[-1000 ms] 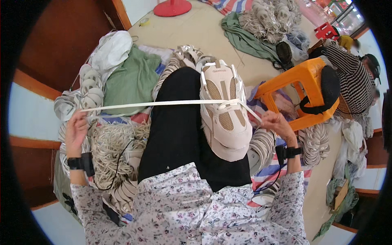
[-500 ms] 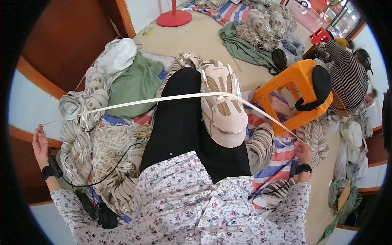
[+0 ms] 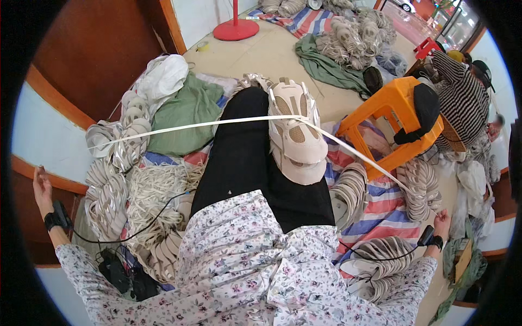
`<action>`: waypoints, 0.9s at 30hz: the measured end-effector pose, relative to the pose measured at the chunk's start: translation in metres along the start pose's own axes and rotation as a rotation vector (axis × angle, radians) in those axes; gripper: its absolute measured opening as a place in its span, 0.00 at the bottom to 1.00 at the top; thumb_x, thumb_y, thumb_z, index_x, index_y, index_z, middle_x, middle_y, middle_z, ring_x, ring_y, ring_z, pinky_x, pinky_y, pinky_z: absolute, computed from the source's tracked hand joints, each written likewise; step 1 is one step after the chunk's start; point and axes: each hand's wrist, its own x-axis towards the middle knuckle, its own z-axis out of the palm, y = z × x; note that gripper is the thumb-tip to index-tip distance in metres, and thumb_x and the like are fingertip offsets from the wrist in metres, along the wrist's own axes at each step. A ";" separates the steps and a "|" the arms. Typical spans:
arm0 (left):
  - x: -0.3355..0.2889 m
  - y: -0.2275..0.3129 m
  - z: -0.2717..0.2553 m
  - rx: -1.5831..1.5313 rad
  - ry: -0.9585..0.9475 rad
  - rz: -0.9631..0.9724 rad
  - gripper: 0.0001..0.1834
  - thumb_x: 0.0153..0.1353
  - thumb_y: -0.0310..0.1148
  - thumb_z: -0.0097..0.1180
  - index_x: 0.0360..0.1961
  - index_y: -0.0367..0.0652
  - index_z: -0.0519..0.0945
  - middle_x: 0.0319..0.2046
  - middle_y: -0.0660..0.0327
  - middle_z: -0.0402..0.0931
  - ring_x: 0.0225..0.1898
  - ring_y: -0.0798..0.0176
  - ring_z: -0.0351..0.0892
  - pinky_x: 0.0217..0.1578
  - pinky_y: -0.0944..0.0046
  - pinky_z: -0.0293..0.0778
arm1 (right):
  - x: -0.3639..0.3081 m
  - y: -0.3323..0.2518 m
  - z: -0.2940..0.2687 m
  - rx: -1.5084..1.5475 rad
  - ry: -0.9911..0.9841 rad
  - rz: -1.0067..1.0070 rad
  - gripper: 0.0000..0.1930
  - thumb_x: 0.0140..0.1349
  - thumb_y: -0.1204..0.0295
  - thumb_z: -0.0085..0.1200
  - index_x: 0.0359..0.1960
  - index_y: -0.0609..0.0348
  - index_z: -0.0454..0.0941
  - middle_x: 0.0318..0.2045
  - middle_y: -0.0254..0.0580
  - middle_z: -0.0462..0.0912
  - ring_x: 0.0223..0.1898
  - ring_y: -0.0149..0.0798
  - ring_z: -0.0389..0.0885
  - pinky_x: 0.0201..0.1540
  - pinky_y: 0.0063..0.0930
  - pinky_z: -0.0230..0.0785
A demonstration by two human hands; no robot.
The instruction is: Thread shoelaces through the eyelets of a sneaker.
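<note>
A pale beige shoe upper (image 3: 298,142) with tan mesh panels lies across my black-clad thighs, its toe toward me. A long cream shoelace (image 3: 217,122) runs through the upper's eyelet area and stretches taut out to both sides. My left hand (image 3: 42,187) is raised at the far left, fingers pinched, in line with the lace's left end. At the right, my right hand (image 3: 441,224) is closed in line with the other end. The lace's thin tips fade from sight before they reach my fingers.
Loose shoelaces (image 3: 155,193) are heaped by my left leg. Stacked shoe uppers (image 3: 348,195) lie on a striped sheet (image 3: 380,204) at both sides. An orange stool (image 3: 375,127) stands at the right, a person in stripes (image 3: 462,103) beyond. A green cloth (image 3: 185,117) lies left.
My hands have moved farther apart and outward, the right one also lower. The lace is drawn straighter on both sides of the shoe upper. The whole view has shifted slightly.
</note>
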 end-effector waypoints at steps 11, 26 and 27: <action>0.005 0.074 0.241 0.165 -0.209 0.574 0.16 0.73 0.32 0.48 0.55 0.35 0.76 0.54 0.55 0.76 0.58 0.60 0.74 0.64 0.64 0.62 | -0.085 0.052 0.117 -0.908 -0.351 -0.313 0.13 0.69 0.71 0.49 0.51 0.62 0.76 0.39 0.33 0.80 0.33 0.25 0.76 0.31 0.14 0.65; -0.138 0.221 0.588 -0.651 -0.808 -0.599 0.12 0.67 0.37 0.58 0.37 0.39 0.84 0.20 0.75 0.68 0.19 0.82 0.62 0.20 0.80 0.56 | -0.267 0.195 0.517 -0.376 -0.894 0.370 0.07 0.65 0.70 0.60 0.35 0.62 0.81 0.18 0.22 0.69 0.16 0.18 0.58 0.18 0.14 0.48; -0.139 0.222 0.593 -0.644 -0.798 -0.615 0.12 0.67 0.37 0.58 0.37 0.39 0.84 0.20 0.75 0.68 0.19 0.82 0.62 0.20 0.80 0.56 | -0.266 0.197 0.521 -0.359 -0.917 0.371 0.07 0.65 0.70 0.60 0.35 0.62 0.81 0.18 0.22 0.69 0.16 0.18 0.58 0.18 0.14 0.48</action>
